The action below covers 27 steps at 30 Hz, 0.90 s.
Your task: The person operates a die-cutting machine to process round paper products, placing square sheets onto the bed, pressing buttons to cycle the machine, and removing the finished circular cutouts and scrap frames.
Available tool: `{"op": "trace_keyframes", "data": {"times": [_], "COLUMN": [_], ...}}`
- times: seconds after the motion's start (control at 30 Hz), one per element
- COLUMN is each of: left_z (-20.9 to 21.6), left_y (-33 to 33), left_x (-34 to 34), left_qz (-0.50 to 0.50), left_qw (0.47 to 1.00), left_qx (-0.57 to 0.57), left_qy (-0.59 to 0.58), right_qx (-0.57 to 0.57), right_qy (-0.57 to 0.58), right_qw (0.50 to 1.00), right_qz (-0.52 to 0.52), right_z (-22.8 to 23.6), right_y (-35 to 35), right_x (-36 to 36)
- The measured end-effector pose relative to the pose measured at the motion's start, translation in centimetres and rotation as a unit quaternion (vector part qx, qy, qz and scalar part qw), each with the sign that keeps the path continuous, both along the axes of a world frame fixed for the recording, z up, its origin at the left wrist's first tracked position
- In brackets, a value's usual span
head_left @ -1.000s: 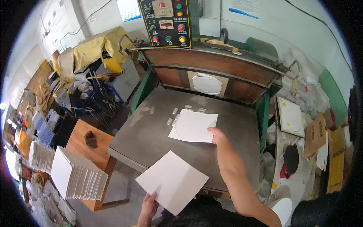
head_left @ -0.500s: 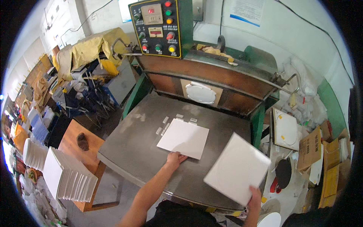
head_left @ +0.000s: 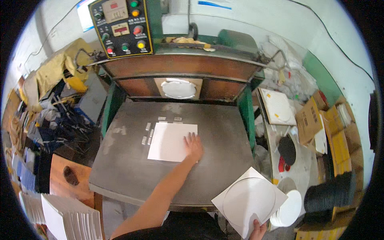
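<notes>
On the grey bed of the press (head_left: pixel 120 168) lies a square white board (head_left: pixel 170 142), butted near several small pale stop blocks (head_left: pixel 148 127) at its left and far edges. My left hand (head_left: pixel 193 149) rests on the board's right side with fingers stretched out flat. Off the bed's front right corner, my right hand (head_left: pixel 257 231) grips a second square white board (head_left: pixel 240 200) by its near edge. A round cut line shows on that board. Beneath it, to the right, sits a stack of white discs (head_left: pixel 290 208).
The raised press plate (head_left: pixel 140 88) carries a round white die (head_left: pixel 179 89); a button panel (head_left: pixel 122 30) is above it. At left, stacked white boards (head_left: pixel 72 218) stand by a wooden table (head_left: pixel 60 160). A side table (head_left: pixel 296 168) and cardboard boxes (head_left: pixel 310 124) flank the right.
My left hand has gone from the board's near edge onto its right side, and the board sits straighter. My right hand has carried its board away from the bed. The view has turned rightward.
</notes>
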State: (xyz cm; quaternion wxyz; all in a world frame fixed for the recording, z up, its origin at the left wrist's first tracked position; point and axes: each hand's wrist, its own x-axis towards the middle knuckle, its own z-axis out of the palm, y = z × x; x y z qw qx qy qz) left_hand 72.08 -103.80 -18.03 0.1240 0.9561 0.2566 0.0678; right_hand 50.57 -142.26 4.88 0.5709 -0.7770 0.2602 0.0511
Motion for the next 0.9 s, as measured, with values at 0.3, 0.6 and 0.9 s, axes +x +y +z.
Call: {"op": "trace_keyframes", "data": {"times": [0.3,0.6,0.9], "left_z": [1.7,16.6,12.3], "left_y": [-3.3,-16.8,-31.8], "left_x": [0.4,-13.0,-18.3], "left_qz": [-0.160,-0.325,-0.298], "left_qw": [0.976,0.541,0.581], "left_qx": [-0.131,-0.704,-0.671], "left_qy": [-0.072,0.327,0.351], "right_qx": [0.220,0.348,0.334], "right_qy": [-0.088,-0.046,-0.057], "right_qw": [0.940,0.907,0.906], "right_qz": [-0.247,-0.234,-0.252], "right_z": [-4.3,-7.3,-12.6], "right_y": [-5.0,-7.8,-16.4], "right_x": [-8.8,-13.3,-16.8]}}
